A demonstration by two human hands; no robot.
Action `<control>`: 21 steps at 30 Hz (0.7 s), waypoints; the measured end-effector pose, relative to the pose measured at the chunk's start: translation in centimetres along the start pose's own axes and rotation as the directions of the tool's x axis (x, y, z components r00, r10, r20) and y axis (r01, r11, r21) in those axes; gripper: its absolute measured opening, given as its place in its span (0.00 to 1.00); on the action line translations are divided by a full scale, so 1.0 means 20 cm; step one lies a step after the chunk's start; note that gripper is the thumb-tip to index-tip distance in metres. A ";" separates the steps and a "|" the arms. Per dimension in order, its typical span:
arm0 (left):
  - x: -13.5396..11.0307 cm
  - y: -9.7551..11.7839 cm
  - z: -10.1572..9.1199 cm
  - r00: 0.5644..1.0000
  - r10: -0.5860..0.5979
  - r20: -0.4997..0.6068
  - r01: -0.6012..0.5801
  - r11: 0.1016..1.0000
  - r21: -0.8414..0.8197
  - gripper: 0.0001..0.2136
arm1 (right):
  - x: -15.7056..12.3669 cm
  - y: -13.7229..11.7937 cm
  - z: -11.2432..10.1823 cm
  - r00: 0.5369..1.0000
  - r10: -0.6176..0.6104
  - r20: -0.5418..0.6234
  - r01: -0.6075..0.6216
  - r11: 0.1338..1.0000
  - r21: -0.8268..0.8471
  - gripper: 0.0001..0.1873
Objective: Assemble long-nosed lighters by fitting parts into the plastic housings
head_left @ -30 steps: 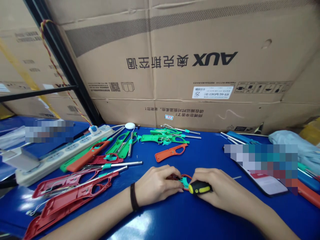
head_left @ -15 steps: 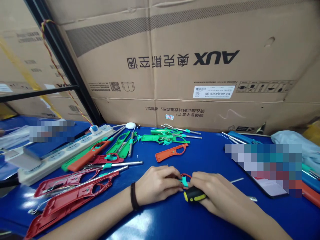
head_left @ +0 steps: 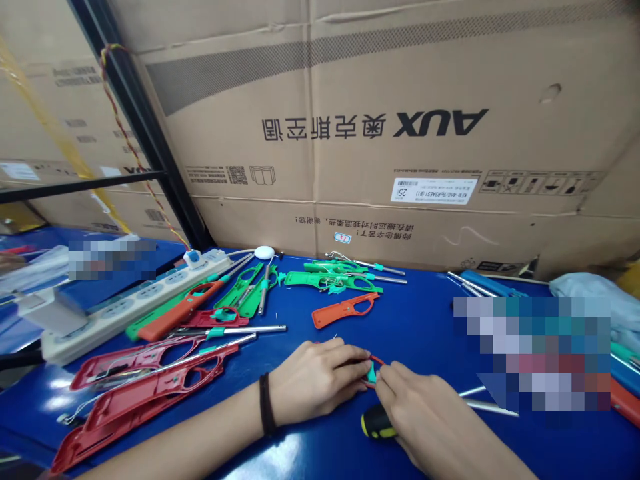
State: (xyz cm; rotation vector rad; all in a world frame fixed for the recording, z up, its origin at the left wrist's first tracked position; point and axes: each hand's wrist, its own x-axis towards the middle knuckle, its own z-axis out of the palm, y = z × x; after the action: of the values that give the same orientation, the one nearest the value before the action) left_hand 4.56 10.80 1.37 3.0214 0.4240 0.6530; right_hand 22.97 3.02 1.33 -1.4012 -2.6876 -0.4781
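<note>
In the head view, your left hand [head_left: 320,380] is curled closed over a small red plastic lighter shell [head_left: 376,360], pinning it to the glossy blue table top [head_left: 425,320]. Your right hand [head_left: 425,420] meets it fingertip to fingertip at the teal trigger piece [head_left: 371,375]. The black-and-yellow screwdriver [head_left: 375,423] is tucked under that palm with only the handle butt showing. Both hands are closed on something, and the tool's shaft is hidden.

The teal piece is tiny and pinched from two sides on a slick surface. Uneven pressure could pop it out of the shell, or skate the whole shell away from under your left fingers. I cannot tell where the screwdriver tip points, and with your left fingers this near, a slip of the palm might drive it into them.

Nearer you than the grip, the table is bare — your best room. Just beyond the grip lies an orange plastic half-shell [head_left: 345,309], with a strip of open blue between. Left of the grip, long red half-shells with metal tubes [head_left: 150,380] crowd your left forearm, and an outward swing of that elbow would shove them. Right of the grip, a loose silver rod [head_left: 493,405] lies near your right wrist and could roll if nudged. Far beyond, past the green shells [head_left: 330,279], the brown cardboard carton [head_left: 400,167] walls off the back.
</note>
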 end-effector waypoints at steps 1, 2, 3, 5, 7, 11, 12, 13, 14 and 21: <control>0.00 0.01 0.00 1.000 -0.015 0.015 0.014 1.000 0.017 0.13 | 0.01 -0.01 0.00 1.000 -0.004 -0.005 0.004 1.000 -0.012 0.15; 0.00 0.01 0.00 0.999 -0.029 0.027 0.028 0.999 0.027 0.13 | 0.02 -0.01 0.00 1.000 -0.006 -0.002 0.006 1.000 -0.019 0.14; 0.00 0.02 0.00 0.999 -0.040 0.037 0.039 0.999 0.031 0.13 | 0.02 -0.01 -0.01 1.000 -0.006 0.014 0.006 1.000 -0.017 0.13; 0.00 0.02 0.00 0.997 -0.050 0.053 0.049 0.999 0.023 0.12 | 0.04 -0.01 -0.03 0.997 0.002 0.078 -0.002 1.000 0.009 0.12; 0.01 0.02 -0.01 0.996 -0.052 0.068 0.051 0.999 0.014 0.11 | 0.05 0.01 -0.07 0.989 0.021 0.150 -0.032 0.996 0.077 0.12; 0.04 0.02 -0.03 0.995 -0.035 0.097 0.032 0.999 0.035 0.10 | 0.04 0.14 -0.16 0.975 0.093 0.203 -0.157 0.931 0.329 0.07; 0.05 0.01 -0.03 0.994 -0.031 0.105 0.025 0.998 0.053 0.10 | 0.04 0.18 -0.17 0.974 0.117 0.196 -0.189 0.896 0.401 0.08; 0.06 0.01 -0.03 0.994 -0.028 0.109 0.020 0.997 0.074 0.10 | 0.03 0.21 -0.17 0.974 0.166 0.156 -0.221 0.863 0.455 0.11; 0.06 0.00 -0.03 0.994 -0.025 0.111 0.015 0.996 0.092 0.10 | 0.02 0.25 -0.17 0.969 0.221 0.107 -0.245 0.834 0.495 0.14; 0.06 -0.05 0.01 0.996 -0.088 0.033 0.088 0.996 0.015 0.18 | -0.03 0.33 -0.06 0.910 0.347 -0.225 -0.185 0.828 0.529 0.23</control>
State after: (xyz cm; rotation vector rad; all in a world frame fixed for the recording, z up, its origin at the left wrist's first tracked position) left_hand 5.36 12.05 1.62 3.0011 0.5585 0.5945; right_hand 28.57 5.61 3.92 -1.3720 -2.0985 0.0300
